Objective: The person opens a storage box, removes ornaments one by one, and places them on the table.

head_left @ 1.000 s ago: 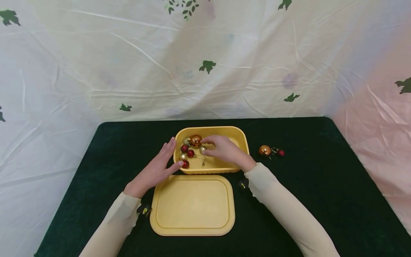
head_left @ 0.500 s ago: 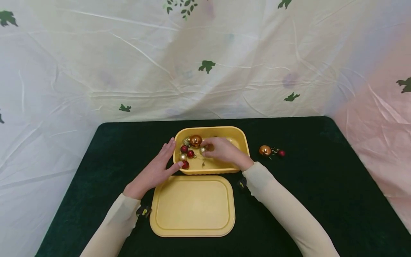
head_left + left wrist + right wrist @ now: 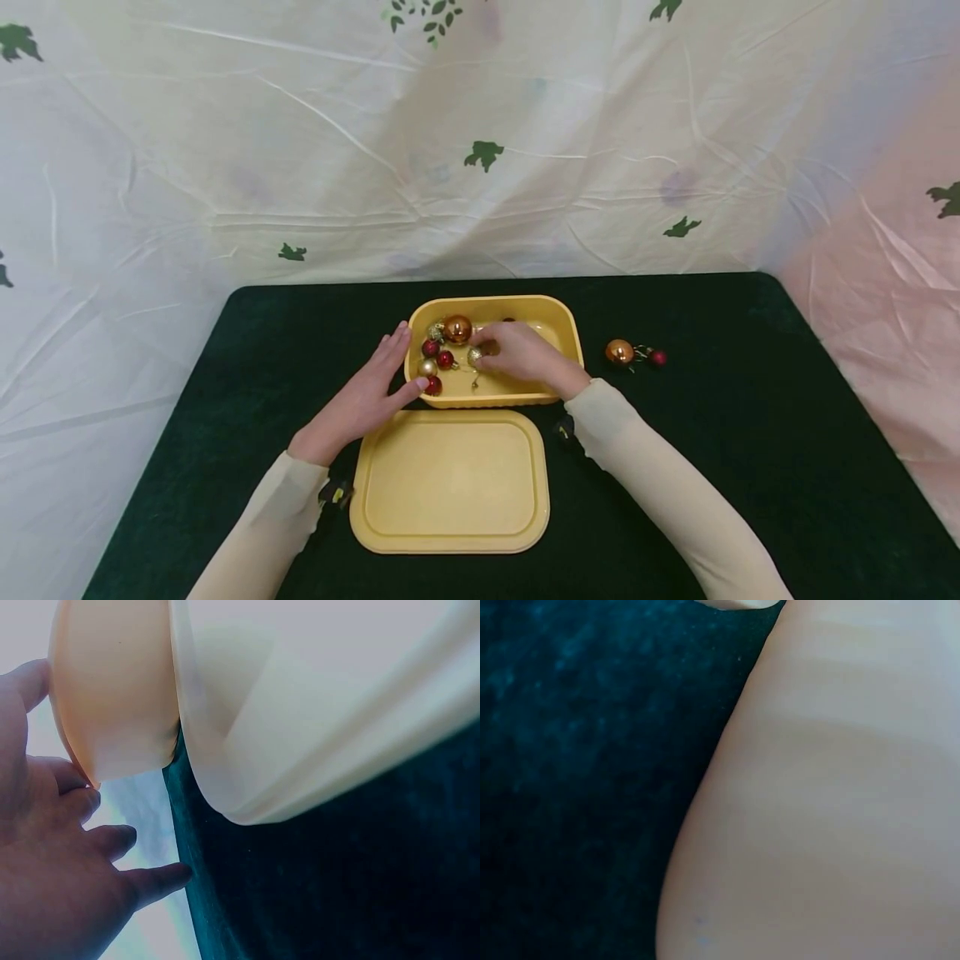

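Note:
In the head view, a yellow plastic box [image 3: 567, 342] stands on the table with several Christmas baubles at its left side. Among them are a shiny copper bauble [image 3: 457, 329], a red bauble [image 3: 446, 359] and a pale gold bauble [image 3: 427, 367]. My left hand [image 3: 358, 410] rests against the box's left wall, fingers straight, thumb at the near left corner. My right hand [image 3: 521, 357] reaches inside the box and pinches a glittery gold bauble [image 3: 474, 356] between thumb and fingers. The left wrist view has the left hand [image 3: 67, 847] touching the box [image 3: 116, 690].
A yellow lid [image 3: 450, 483] lies flat in front of the box. Right of the box, a copper bauble [image 3: 619, 352] and a small dark red bauble [image 3: 657, 357] lie on the dark green tablecloth [image 3: 720, 433]. A patterned white cloth [image 3: 570, 108] hangs behind the table.
My right hand has shifted slightly toward me inside the box, and the gold bauble at its fingertips has moved a little the same way. The left hand stays put.

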Tool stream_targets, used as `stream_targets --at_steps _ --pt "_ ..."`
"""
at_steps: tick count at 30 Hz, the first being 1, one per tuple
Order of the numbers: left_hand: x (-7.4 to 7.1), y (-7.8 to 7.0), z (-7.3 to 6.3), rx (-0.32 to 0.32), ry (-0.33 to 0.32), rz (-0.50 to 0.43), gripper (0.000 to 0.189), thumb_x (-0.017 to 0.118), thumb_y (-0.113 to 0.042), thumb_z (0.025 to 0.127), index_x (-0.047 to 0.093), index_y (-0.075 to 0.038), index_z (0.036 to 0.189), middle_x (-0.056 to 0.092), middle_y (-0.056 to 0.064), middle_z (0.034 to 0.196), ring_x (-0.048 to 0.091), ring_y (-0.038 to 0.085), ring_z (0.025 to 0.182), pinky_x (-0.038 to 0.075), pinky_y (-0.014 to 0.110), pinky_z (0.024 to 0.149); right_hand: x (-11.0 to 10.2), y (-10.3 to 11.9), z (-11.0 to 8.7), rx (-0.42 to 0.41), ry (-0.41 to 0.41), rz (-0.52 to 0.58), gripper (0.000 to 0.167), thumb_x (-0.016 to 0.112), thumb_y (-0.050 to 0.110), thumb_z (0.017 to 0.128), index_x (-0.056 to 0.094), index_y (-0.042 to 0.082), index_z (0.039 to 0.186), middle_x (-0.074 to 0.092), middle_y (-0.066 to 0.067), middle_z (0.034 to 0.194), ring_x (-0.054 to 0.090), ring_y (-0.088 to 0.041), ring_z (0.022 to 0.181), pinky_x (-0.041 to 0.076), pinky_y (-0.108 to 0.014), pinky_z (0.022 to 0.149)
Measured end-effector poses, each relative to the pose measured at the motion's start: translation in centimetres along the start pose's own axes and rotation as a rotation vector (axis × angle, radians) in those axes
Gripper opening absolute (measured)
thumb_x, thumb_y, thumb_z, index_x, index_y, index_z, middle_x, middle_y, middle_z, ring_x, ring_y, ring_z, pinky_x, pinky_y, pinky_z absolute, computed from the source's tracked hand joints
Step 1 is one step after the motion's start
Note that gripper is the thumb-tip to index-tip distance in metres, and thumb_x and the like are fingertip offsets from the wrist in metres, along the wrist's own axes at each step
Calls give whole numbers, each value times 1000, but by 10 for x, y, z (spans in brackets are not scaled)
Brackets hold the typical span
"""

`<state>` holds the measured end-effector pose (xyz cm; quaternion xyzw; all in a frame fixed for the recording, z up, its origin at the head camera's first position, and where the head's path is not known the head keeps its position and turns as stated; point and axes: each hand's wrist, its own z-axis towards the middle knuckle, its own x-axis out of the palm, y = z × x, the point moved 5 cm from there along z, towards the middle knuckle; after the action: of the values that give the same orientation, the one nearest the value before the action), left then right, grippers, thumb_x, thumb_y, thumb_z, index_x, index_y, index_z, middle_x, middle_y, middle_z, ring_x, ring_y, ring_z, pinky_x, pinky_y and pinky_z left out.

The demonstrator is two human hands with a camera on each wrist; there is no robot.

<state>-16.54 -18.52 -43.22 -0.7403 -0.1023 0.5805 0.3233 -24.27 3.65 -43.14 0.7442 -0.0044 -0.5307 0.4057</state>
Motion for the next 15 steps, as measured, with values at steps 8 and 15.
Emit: stream_targets --at_steps 8,15 --pt "1 2 1 3 -3 -2 90 51 -58 104 3 -16 168 -1 2 174 3 35 159 13 58 125 -2 0 -2 -2 -9 13 32 75 19 96 74 7 126 74 -4 123 65 -16 106 52 -39 99" --pt "2 2 1 2 -4 1 90 51 -59 104 4 -16 168 -1 2 174 3 35 159 14 58 125 -12 4 -12 23 -46 55 35 75 22 97 73 8 129 72 -5 126 65 -19 117 52 -40 102"
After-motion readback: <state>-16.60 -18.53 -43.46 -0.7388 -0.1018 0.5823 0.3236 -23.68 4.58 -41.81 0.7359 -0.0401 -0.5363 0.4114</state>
